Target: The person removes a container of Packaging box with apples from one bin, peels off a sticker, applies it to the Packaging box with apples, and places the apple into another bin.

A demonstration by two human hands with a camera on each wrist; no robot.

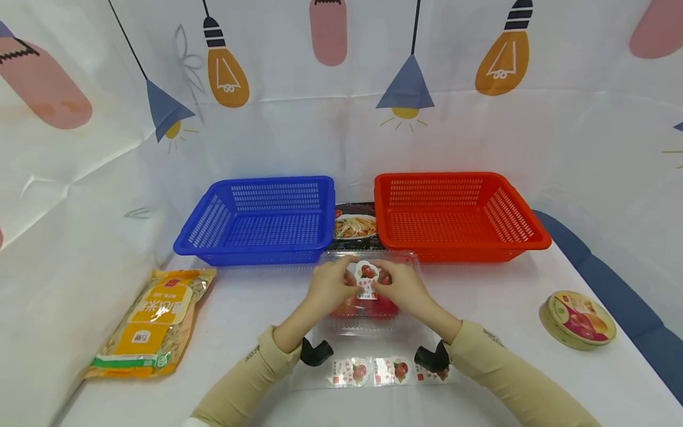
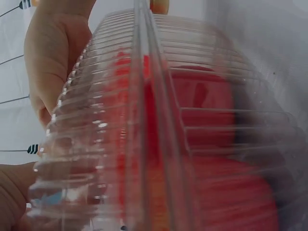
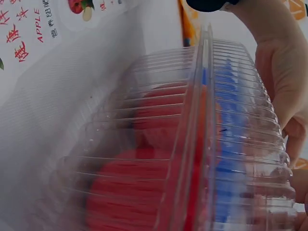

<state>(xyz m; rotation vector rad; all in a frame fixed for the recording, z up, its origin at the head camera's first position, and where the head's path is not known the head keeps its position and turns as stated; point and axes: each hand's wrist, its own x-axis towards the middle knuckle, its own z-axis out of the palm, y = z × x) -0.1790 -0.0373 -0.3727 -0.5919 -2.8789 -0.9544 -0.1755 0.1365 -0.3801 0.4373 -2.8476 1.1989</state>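
Clear plastic clamshell box [image 1: 368, 308] lying on the white table [image 1: 256, 308], just in front of the gap between two perforated baskets; its long axis runs away from the person toward the baskets. The ribbed lid is down, and red rounded fruit [image 1: 365, 306] shows through the walls; both wrist views show the same red masses behind the ribbed plastic. How many fruits it holds cannot be told.

Blue basket [image 1: 256, 222] at left and red basket [image 1: 459, 216] at right, both with nothing visible inside. Between them, behind the box, a dark food packet [image 1: 354, 225] printed with a noodle dish.

Left hand [image 1: 331, 286] and right hand [image 1: 400, 287] meet over the far half of the lid, fingers curled, together pinching a small white sticker [image 1: 366, 274] printed with a red fruit. The sticker stands roughly upright above the lid, face toward the person. Whether its lower edge touches the lid cannot be told.

Near the forearms, a transparent backing strip [image 1: 373, 372] with three more fruit stickers lies crosswise on the table. A yellow bag [image 1: 155, 323] lies at far left, and a round tin [image 1: 578, 319] sits at right, well apart from the box.
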